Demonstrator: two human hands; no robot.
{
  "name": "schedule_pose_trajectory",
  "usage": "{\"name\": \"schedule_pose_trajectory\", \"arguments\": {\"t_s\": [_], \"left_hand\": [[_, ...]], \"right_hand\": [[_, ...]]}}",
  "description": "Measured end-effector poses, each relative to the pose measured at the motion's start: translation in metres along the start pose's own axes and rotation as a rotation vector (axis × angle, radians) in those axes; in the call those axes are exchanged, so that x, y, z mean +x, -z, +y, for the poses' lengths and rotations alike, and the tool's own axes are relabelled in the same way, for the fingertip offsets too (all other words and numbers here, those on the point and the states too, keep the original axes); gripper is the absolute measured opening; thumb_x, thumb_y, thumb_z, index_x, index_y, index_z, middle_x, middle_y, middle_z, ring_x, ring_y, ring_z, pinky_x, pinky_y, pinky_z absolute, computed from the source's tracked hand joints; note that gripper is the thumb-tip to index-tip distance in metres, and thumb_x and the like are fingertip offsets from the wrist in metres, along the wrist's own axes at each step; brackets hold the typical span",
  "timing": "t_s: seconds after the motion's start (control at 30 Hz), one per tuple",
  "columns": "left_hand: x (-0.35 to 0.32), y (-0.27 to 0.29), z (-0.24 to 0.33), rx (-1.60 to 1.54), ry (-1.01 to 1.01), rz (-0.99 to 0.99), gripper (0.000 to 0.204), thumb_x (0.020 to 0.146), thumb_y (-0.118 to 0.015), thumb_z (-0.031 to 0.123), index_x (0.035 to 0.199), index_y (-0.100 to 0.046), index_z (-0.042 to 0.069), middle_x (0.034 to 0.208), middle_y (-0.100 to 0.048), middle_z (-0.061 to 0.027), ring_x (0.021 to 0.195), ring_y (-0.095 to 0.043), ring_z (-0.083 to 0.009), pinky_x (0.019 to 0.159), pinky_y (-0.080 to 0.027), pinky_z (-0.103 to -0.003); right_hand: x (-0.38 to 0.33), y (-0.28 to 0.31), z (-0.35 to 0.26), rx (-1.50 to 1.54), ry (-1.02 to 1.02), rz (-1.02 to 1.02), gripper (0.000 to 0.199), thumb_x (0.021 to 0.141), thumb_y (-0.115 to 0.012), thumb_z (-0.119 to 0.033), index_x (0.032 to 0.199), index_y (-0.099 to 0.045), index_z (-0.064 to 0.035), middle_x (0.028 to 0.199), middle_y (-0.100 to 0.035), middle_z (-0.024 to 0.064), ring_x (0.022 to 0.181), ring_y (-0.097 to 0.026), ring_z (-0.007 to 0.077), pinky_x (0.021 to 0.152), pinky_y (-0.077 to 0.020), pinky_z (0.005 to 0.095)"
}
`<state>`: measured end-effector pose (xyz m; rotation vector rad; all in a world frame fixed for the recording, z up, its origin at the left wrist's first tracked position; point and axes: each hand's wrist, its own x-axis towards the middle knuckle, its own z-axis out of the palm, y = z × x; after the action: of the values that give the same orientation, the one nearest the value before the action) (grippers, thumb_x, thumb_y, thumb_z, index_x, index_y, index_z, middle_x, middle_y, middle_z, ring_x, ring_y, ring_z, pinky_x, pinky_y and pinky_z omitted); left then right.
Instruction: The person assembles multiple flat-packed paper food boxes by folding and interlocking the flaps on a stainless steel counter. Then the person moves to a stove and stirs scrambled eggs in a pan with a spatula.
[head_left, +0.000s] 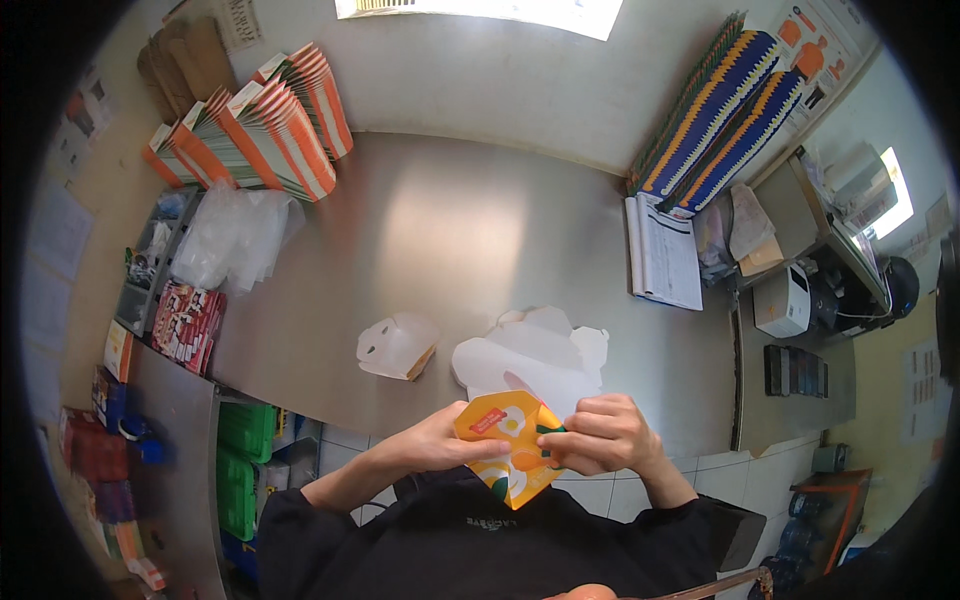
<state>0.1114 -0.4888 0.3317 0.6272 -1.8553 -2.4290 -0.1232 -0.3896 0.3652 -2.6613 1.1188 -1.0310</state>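
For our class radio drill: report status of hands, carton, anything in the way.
Left hand holding yellow carton. Right hand gripping its right edge. White blanks just beyond, not blocking.

At 6 o'clock, the yellow carton (492, 428) hides most of the left hand's (440, 437) fingers, while the right hand's (607, 435) curled fingertips are partly out of sight. The near edge of the white cartons (535, 345) is covered too. The black shirt (420, 540) runs off the bottom, and the bright window (480, 8) at 12 is cut by the top edge. Toward 8, red bundles (95, 445) blur (packets, perhaps). Print on the 9 o'clock wall sheets (50, 235) is too small to read.
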Motion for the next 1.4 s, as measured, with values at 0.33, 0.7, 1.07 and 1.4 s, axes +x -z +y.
{"name": "schedule_pose_trajectory", "arguments": {"t_s": [0.33,0.7,1.07,1.4], "left_hand": [[0.002,0.017,0.007,0.35,-0.247,-0.236,0.034,0.085,-0.067,0.017,0.111,-0.057,-0.003,0.096,-0.067,-0.0142,0.082,-0.063,-0.02,0.072,-0.051,-0.03],[0.007,0.023,0.029,0.812,-0.079,0.017,0.027,0.079,-0.07,0.018,0.102,-0.061,0.005,0.077,-0.065,-0.016,0.071,-0.063,-0.0317,0.062,-0.049,-0.037],[0.113,0.087,-0.036,1.147,-0.453,0.908,0.043,0.072,-0.072,0.013,0.113,-0.06,0.018,0.105,-0.061,-0.0024,0.107,-0.057,-0.0227,0.101,-0.037,-0.046],[0.176,0.131,-0.105,1.245,-0.208,1.283,0.003,0.078,-0.062,0.01,0.076,-0.061,0.013,0.072,-0.062,-0.0046,0.063,-0.064,-0.0277,0.057,-0.054,-0.038]], "right_hand": [[0.011,-0.003,0.015,0.579,-0.299,-0.232,0.055,0.072,-0.079,-0.025,0.122,-0.058,-0.0137,0.127,-0.054,0.0107,0.102,-0.049,0.0253,0.086,-0.0445,0.0366],[0.006,-0.058,0.039,0.433,-0.221,-0.468,0.022,0.075,-0.074,-0.033,0.087,-0.071,-0.0141,0.091,-0.051,0.0021,0.092,-0.044,0.0217,0.086,-0.0309,0.0418],[0.025,-0.121,0.12,-0.454,-0.528,0.074,0.034,0.07,-0.074,-0.017,0.102,-0.066,-0.0134,0.107,-0.055,0.0059,0.093,-0.053,0.0247,0.087,-0.0395,0.0389],[-0.113,-0.135,0.055,0.332,-0.673,-0.632,0.062,0.068,-0.074,-0.007,0.125,-0.057,-0.0247,0.131,-0.049,0.0147,0.121,-0.046,0.0347,0.1,-0.041,0.042]]}}
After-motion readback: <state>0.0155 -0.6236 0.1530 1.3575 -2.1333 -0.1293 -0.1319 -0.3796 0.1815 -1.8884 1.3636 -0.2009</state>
